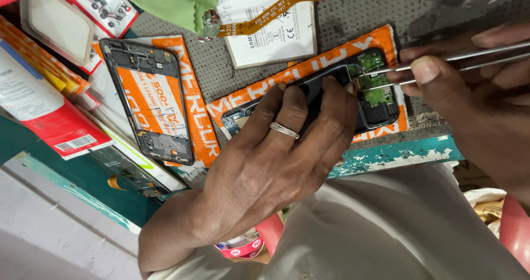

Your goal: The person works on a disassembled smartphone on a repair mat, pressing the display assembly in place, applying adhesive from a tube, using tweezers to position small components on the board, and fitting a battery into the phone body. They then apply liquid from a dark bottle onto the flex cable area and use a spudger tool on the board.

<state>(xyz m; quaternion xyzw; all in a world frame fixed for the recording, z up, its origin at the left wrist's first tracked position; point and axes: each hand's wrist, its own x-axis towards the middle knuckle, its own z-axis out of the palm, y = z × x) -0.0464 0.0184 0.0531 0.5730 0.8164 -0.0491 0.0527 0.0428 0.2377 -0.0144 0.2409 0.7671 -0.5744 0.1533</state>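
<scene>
The left hand (276,147) lies flat over an opened phone (337,89), fingers spread and pressing down on its dark body; it pins the phone rather than closing around it. A ring (284,130) sits on one finger. The phone rests on an orange packet (309,64) on the grey mat (359,15), its back off, so a green board (375,84) shows at the end that sticks out past the fingertips.

The right hand (469,98) comes in from the far side of the phone, thumb and fingers pinched shut on steel tweezers (441,59). The tweezer tips reach the green board at the phone's open end, touching or just above it; whether they hold any part cannot be told.

Beyond the phone, farther up the mat, lies a white battery (270,34) with an orange flex cable (276,6) running across it. A green cloth (176,1) lies just beside the battery. On the side of the phone away from the right hand, a black phone frame (146,100) lies on a second orange packet (193,109), well apart from the phone. Past the frame are a red and white box (55,128) and a small bag of parts (105,6). On the near side of the phone runs the bench edge (397,156), teal with chipped paint, and below it the person's grey clothing (397,230).
</scene>
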